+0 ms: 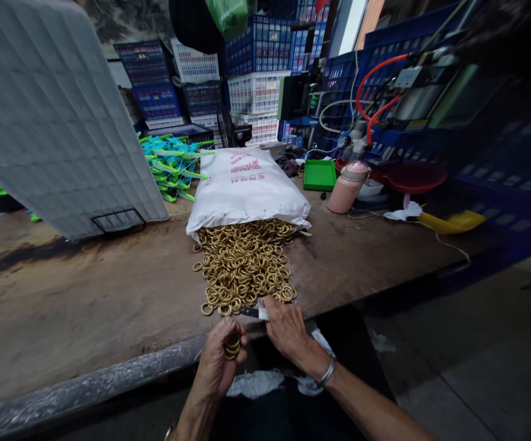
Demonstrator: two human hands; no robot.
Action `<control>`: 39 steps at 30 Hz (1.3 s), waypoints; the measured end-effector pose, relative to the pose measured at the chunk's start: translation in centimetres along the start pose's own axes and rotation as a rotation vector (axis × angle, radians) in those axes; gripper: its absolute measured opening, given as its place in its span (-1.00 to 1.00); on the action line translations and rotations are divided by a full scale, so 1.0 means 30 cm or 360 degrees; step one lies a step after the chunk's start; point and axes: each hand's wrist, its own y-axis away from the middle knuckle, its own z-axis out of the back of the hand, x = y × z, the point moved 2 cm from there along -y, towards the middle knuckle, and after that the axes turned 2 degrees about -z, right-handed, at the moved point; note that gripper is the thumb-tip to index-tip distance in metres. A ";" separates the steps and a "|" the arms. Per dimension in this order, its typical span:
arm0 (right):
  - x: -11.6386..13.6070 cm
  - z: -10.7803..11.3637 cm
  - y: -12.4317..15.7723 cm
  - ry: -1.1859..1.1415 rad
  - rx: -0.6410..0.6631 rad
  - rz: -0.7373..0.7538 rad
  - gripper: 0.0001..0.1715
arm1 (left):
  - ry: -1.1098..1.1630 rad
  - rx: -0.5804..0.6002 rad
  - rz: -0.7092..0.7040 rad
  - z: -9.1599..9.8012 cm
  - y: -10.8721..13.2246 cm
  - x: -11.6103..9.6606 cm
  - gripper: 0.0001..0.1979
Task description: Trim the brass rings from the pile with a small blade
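Several gold-coloured rings point(232, 346) are gripped in my left hand point(222, 352), its fingers curled round them just off the table's front edge. My right hand point(286, 327) is closed on a small knife point(251, 312), whose dark flat blade points left and whose grip looks white; much of it is hidden by the fingers. Right beyond both hands lies a heap of gold-coloured rings point(247, 263), loose on the table. The heap spreads out from the open mouth of a white sack point(249, 190) with red print, lying on its side.
The brown table point(86, 312) has a plastic-wrapped front edge. At left stands a tall pale ribbed panel point(58, 116), with green and blue plastic pieces point(171, 162) behind it. A pink bottle point(348, 187), green tray point(319, 175) and yellow scoop point(451, 222) are at right. Stacked crates point(258, 92) line the back.
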 end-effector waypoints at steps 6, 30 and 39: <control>-0.013 0.022 -0.017 -0.0366 -0.0059 -0.0049 -0.83 | -0.0085 -0.0045 -0.0048 -0.004 -0.002 0.005 -0.75; 0.037 0.099 -0.015 -0.1470 -0.0021 0.0034 -0.88 | -0.0404 -0.0071 -0.0016 -0.026 -0.056 0.023 -0.66; 0.050 0.039 0.025 -0.0941 -0.0089 0.0701 -0.73 | -0.0163 0.0019 0.0228 -0.019 -0.051 0.016 -0.66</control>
